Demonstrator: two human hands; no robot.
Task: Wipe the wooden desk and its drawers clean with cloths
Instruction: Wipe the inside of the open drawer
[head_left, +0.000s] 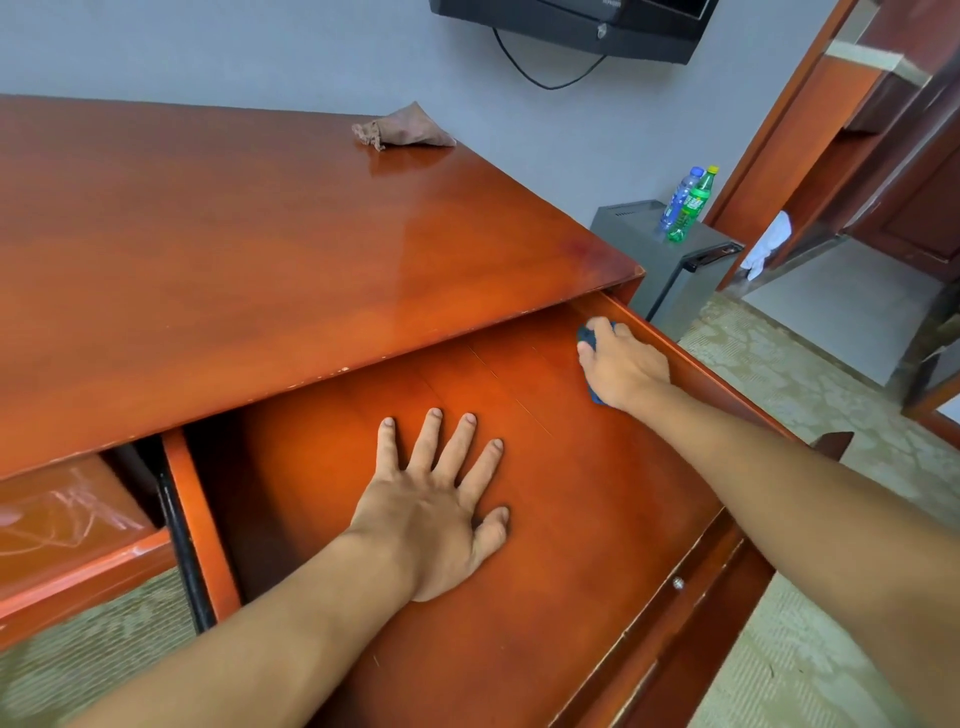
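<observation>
brown rag (402, 128) on desk top (234, 249); bottles (685, 205) on grey cabinet (660, 260).

Glossy lacquered wood desk (260, 234) and drawer (519, 467); soft brown cloth (405, 130); clear plastic bottles (685, 205).

Hotel room, wall television (571, 21), minibar (660, 249)

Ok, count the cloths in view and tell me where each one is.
2. A brown cloth lies crumpled at the far edge of the desk top. A blue cloth sits under the right hand in the open drawer's far right corner, mostly hidden.
</observation>
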